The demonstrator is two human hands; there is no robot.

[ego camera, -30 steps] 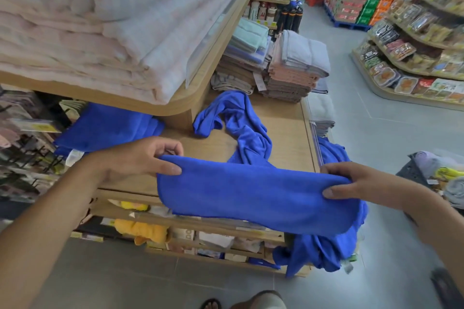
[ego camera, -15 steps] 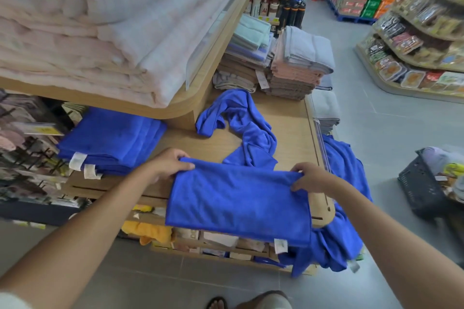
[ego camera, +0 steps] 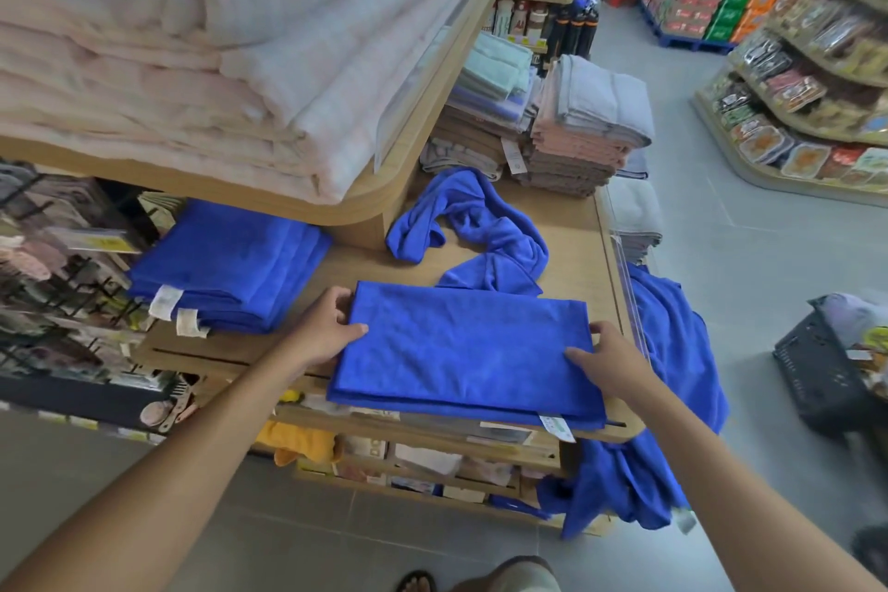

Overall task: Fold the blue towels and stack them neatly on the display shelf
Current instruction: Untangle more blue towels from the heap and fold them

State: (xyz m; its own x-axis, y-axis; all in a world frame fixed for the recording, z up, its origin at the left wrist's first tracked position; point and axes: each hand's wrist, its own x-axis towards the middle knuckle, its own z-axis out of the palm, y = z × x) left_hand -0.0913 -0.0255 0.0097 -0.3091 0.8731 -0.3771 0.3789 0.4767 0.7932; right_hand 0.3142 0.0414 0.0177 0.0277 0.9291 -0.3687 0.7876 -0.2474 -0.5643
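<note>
At the far left, a stack of folded blue towels lies on the wooden display shelf, under an upper shelf board that carries thick pale blankets; two white labels hang from the front edge of this stack. Just to the right of it, the left hand holds the left short edge of a folded blue towel. Its thumb lies on top of the cloth and the other fingers are curled close together at the edge, so it seems to pinch the towel, though the fingertips are not clear. This towel lies flat on the front part of the display shelf, and its near edge reaches the shelf front, where a small white tag shows. Behind it, a crumpled blue towel lies unfolded on the shelf and touches its back edge. The right hand holds the right short edge, with the thumb flat on top and the fingers bent around the edge. More loose blue towels hang over the right side of the shelf. Behind them stands a pile of grey and pink towels, and a dark basket stands on the floor at the far right.
</note>
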